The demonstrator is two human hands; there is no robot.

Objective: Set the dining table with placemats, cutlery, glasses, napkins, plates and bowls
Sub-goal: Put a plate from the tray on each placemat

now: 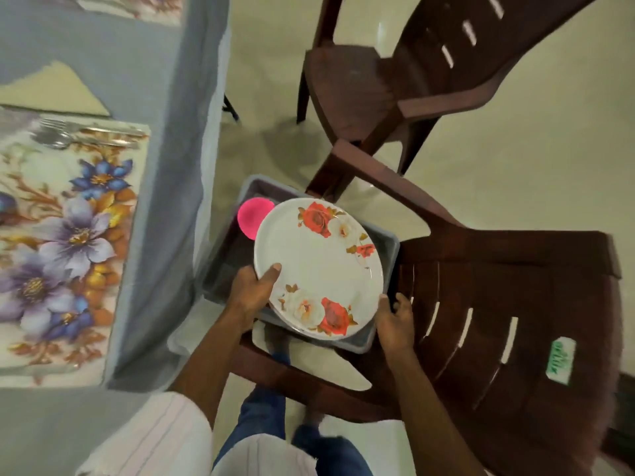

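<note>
Holding a rose-patterned plate (319,262) just above the grey tub (359,341), slightly tilted, covering most of the tub's opening. Gripped on the tub's desk side by the left hand (252,293), with thumb pressed on the upper face and fingers curled beneath the rim. On the opposite side of the tub, the right hand (395,319), fingers curled close against both plate edge and tub wall; too blurred to tell whether clamped on the plate, on the tub, or on nothing. Peeking out from under the plate at the tub's far corner, a pink bowl (252,218). Under the tub, a brown chair (515,304). To the left of the tub, the desk (165,97) beneath a blue-grey cloth, bearing a floral placemat (68,235), cutlery (86,135) and a folded napkin (58,94).

Probably stiff, smooth-glazed and fairly light, so prone to sliding out of a one-sided pinch and to chipping if dropped on the tiled floor (515,132). Best taken at two opposite points of the rim, thumbs above, fingers below, kept level. Judging by the placemat with no plate on it yet, destined for there, clear of the cutlery
</note>
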